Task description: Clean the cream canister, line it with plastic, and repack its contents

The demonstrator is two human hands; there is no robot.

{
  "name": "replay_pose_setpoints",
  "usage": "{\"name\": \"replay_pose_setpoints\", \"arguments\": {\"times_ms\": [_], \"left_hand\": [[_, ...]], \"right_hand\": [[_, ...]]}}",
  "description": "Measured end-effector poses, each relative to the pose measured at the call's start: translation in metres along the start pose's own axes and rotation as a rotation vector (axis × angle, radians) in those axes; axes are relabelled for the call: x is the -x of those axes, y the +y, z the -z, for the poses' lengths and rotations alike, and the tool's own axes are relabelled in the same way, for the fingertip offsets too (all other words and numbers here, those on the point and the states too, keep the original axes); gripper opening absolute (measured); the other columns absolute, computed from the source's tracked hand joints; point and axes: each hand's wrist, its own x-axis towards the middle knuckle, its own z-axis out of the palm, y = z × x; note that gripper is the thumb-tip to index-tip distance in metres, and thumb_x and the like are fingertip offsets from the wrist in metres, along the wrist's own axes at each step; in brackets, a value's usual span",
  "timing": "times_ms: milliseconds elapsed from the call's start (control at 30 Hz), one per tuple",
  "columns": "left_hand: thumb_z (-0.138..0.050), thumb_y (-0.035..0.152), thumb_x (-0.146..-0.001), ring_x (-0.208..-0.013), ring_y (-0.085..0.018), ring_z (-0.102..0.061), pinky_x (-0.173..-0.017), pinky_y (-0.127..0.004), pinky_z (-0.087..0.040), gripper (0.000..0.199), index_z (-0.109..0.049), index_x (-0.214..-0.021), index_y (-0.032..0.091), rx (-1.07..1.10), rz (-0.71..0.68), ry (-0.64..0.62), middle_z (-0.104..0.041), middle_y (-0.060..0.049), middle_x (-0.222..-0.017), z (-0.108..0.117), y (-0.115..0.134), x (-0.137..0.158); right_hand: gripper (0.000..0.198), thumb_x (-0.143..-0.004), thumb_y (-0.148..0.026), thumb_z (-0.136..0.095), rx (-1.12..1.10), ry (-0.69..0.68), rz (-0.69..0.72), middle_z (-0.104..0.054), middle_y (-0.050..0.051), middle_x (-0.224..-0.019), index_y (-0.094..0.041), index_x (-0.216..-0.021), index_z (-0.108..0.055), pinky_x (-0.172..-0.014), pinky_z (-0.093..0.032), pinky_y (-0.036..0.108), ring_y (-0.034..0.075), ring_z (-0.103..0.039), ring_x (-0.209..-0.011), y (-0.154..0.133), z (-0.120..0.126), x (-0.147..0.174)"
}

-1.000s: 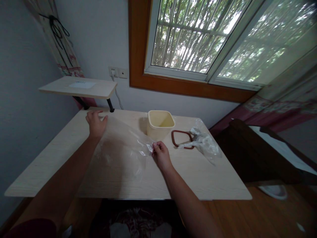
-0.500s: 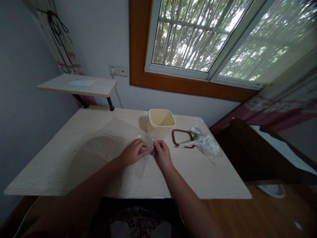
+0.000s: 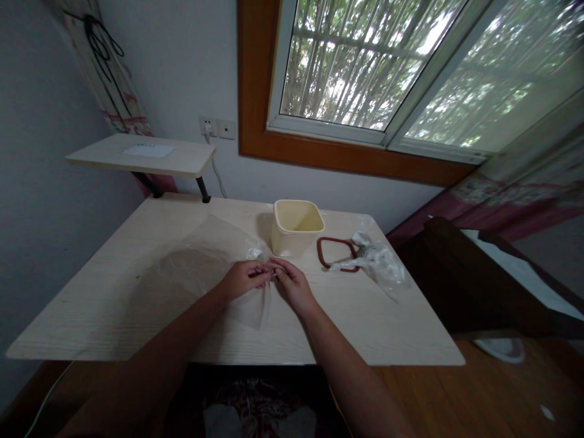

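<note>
A large clear plastic bag (image 3: 205, 243) lies spread on the table, its right edge gathered between my hands. My left hand (image 3: 244, 280) is closed on that edge, fingertips pinched. Meeting it from the right, my right hand (image 3: 292, 283) is closed too, thumb and fingers pressed together at the same spot. The fingers partly hide the gripped plastic. Just beyond my hands stands a cream plastic bin (image 3: 297, 228), upright and open at the top. To its right lies a brown-red rounded square ring (image 3: 320, 255), partly under a crumpled clear plastic bag (image 3: 381, 261).
The pale wooden table (image 3: 365, 328) has a small raised shelf (image 3: 182, 157) at its back left, with a paper slip (image 3: 149, 150) on it. A wall socket (image 3: 208, 126) with a plugged cable is behind. Dark furniture (image 3: 438, 280) stands right of the table.
My right hand has moved slightly left, so both hands' fingertips now meet on the bag's edge. The bin, the ring and the crumpled bag have stayed in place.
</note>
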Motion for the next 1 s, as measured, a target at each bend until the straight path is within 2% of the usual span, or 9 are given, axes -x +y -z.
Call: {"name": "replay_pose_setpoints", "arguments": {"times_ms": [100,200,333,467,600,733,833,1000], "left_hand": [[-0.078,0.052,-0.076,-0.063,-0.016,-0.069,-0.064,-0.029,-0.057,0.044,-0.072,-0.093,0.011,0.006,0.065,0.003,-0.074,-0.007,-0.079,0.002,0.000,-0.003],[-0.076,0.051,-0.076,-0.061,-0.015,-0.067,-0.063,-0.028,-0.056,0.041,-0.074,-0.087,0.012,-0.008,0.104,0.011,-0.073,-0.005,-0.074,0.008,0.001,-0.004],[-0.076,0.051,-0.075,-0.062,-0.015,-0.065,-0.063,-0.027,-0.055,0.037,-0.073,-0.077,0.013,-0.016,0.114,-0.009,-0.070,-0.004,-0.070,0.014,0.005,-0.002],[-0.077,0.050,-0.072,-0.061,-0.014,-0.064,-0.064,-0.027,-0.054,0.037,-0.069,-0.072,0.014,-0.017,0.124,-0.029,-0.068,-0.003,-0.067,0.016,0.010,0.001],[-0.077,0.052,-0.072,-0.057,-0.013,-0.060,-0.061,-0.025,-0.048,0.039,-0.066,-0.071,0.014,-0.025,0.122,-0.032,-0.064,-0.001,-0.060,0.015,0.015,0.001],[-0.077,0.050,-0.072,-0.056,-0.011,-0.054,-0.059,-0.024,-0.042,0.038,-0.065,-0.073,0.014,-0.031,0.073,0.028,-0.059,0.002,-0.059,0.015,0.018,0.001],[-0.075,0.047,-0.075,-0.058,-0.011,-0.053,-0.062,-0.024,-0.041,0.034,-0.063,-0.072,0.015,-0.011,0.026,0.021,-0.059,0.002,-0.060,0.016,0.017,0.001],[-0.076,0.043,-0.072,-0.060,-0.012,-0.055,-0.063,-0.025,-0.042,0.031,-0.059,-0.072,0.017,0.001,0.053,0.020,-0.060,0.002,-0.061,0.016,0.014,0.001]], "right_hand": [[0.040,-0.094,-0.045,-0.064,0.054,-0.042,0.016,-0.075,0.009,-0.123,-0.025,-0.129,-0.067,-0.093,-0.055,0.038,0.024,-0.070,-0.112,0.003,0.000,0.000],[0.037,-0.094,-0.042,-0.064,0.107,0.005,0.037,-0.075,0.008,-0.123,-0.027,-0.127,-0.068,-0.100,-0.053,0.040,0.023,-0.070,-0.113,0.004,-0.001,0.000],[0.029,-0.092,-0.040,-0.068,0.262,0.097,0.065,-0.077,0.007,-0.115,-0.027,-0.117,-0.074,-0.090,-0.057,0.037,0.022,-0.072,-0.100,-0.001,-0.005,0.002],[0.026,-0.090,-0.037,-0.072,0.413,0.038,0.163,-0.075,0.008,-0.111,-0.026,-0.113,-0.077,-0.084,-0.057,0.034,0.021,-0.070,-0.097,-0.007,-0.010,0.003],[0.030,-0.085,-0.037,-0.078,0.423,0.002,0.205,-0.074,0.008,-0.106,-0.026,-0.113,-0.076,-0.079,-0.057,0.032,0.020,-0.069,-0.090,-0.007,-0.010,0.003],[0.036,-0.083,-0.038,-0.081,0.453,-0.030,0.217,-0.074,0.007,-0.105,-0.027,-0.116,-0.075,-0.078,-0.056,0.032,0.020,-0.068,-0.089,-0.004,-0.010,0.003],[0.031,-0.085,-0.038,-0.078,0.487,-0.019,0.208,-0.074,0.006,-0.100,-0.027,-0.114,-0.074,-0.080,-0.055,0.033,0.021,-0.069,-0.088,-0.003,-0.011,0.004],[0.019,-0.087,-0.034,-0.075,0.497,0.028,0.188,-0.075,0.005,-0.095,-0.026,-0.104,-0.075,-0.079,-0.054,0.033,0.021,-0.069,-0.085,-0.003,-0.013,0.004]]}}
